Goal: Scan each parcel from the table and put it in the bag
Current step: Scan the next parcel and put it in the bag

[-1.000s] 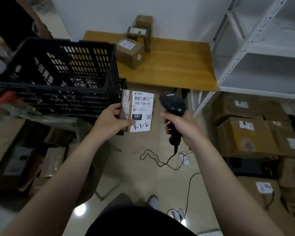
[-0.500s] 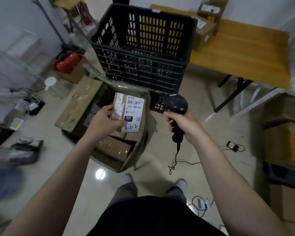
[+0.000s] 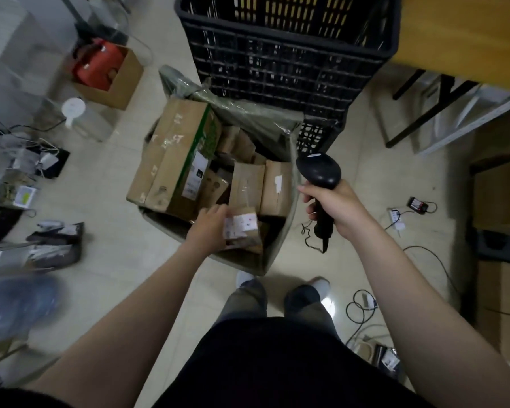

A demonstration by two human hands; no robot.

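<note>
A small brown parcel (image 3: 243, 228) with a white label lies low inside the near end of the greenish bag (image 3: 265, 119) on the floor. My left hand (image 3: 211, 228) is down in the bag and holds the parcel's left side. Several other cardboard parcels (image 3: 183, 154) fill the bag. To the right of the bag, my right hand (image 3: 333, 206) grips the handle of a black barcode scanner (image 3: 318, 172), its head pointing up and away and its cable hanging to the floor.
A black plastic crate (image 3: 286, 48) stands behind the bag, beside the wooden table (image 3: 465, 33). Cardboard boxes (image 3: 501, 195) are stacked at the right. Cables and a power strip (image 3: 395, 216) lie on the floor. An open box (image 3: 109, 75) and clutter sit at the left.
My view turned from the table down to the bag. My left hand lowered the labelled parcel from chest height into the bag. The scanner stayed in my right hand.
</note>
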